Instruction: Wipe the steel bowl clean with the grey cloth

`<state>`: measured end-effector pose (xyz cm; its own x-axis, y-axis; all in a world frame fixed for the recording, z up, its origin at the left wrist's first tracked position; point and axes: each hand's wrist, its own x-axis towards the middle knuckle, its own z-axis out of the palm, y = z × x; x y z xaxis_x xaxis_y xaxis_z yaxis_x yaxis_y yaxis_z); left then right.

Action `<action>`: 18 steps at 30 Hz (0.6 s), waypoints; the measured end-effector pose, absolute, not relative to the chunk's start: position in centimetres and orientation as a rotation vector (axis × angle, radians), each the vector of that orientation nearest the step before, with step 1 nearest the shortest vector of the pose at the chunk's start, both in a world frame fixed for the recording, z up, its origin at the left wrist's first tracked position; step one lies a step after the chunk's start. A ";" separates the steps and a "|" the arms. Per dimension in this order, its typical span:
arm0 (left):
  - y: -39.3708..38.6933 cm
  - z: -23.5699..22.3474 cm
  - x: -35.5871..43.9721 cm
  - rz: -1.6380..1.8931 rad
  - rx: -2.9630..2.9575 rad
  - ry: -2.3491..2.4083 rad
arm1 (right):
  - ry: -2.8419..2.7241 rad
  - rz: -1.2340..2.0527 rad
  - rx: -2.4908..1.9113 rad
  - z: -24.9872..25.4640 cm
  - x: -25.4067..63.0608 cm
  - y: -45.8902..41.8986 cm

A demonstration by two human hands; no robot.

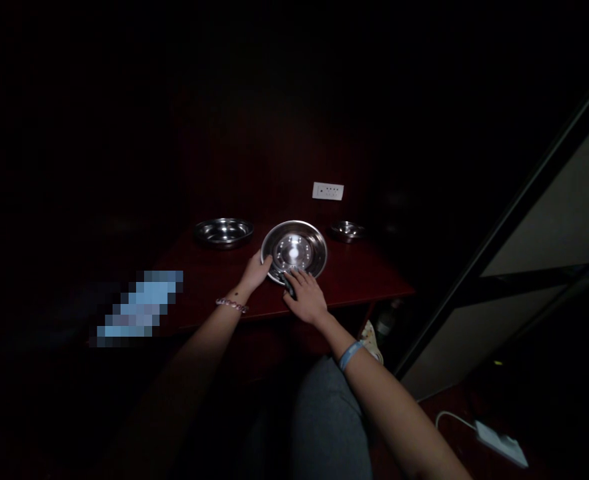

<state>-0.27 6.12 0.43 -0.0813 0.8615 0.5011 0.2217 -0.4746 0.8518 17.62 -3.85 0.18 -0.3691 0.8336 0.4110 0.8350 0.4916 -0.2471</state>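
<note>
A round stainless steel bowl [294,240] is tilted toward me above the front of the dark red table. My left hand [257,270] grips its left rim, thumb on the inside and fingers behind. At the lower rim is my right hand [307,297], its fingers bent over the inner wall. Under that palm and thumb shows a small dark grey thing [289,285], too dim to name. Behind on the left sits a wide shallow steel bowl [224,233], and a smaller steel bowl [347,231] sits at the right.
The dark red table [374,273] has its front edge just below my hands. A white socket panel [328,191] is on the wall behind. Lower right, a white power strip [500,443] with a cord lies on the floor. A bottle [387,322] stands beneath the table's right end.
</note>
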 end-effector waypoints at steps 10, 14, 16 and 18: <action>6.1 0.4 -0.3 1.599 1.650 1.162 | -2.248 -0.006 -1.407 0.5 17.6 -4.3; 6.3 0.3 -0.2 1.600 1.658 1.159 | -2.259 -0.013 -1.403 0.5 17.7 -4.2; 6.3 0.4 -0.2 1.598 1.654 1.158 | -2.275 -0.017 -1.405 0.5 17.6 -4.2; 6.2 0.5 -0.1 1.594 1.635 1.168 | -2.299 -0.013 -1.414 0.4 17.4 -4.1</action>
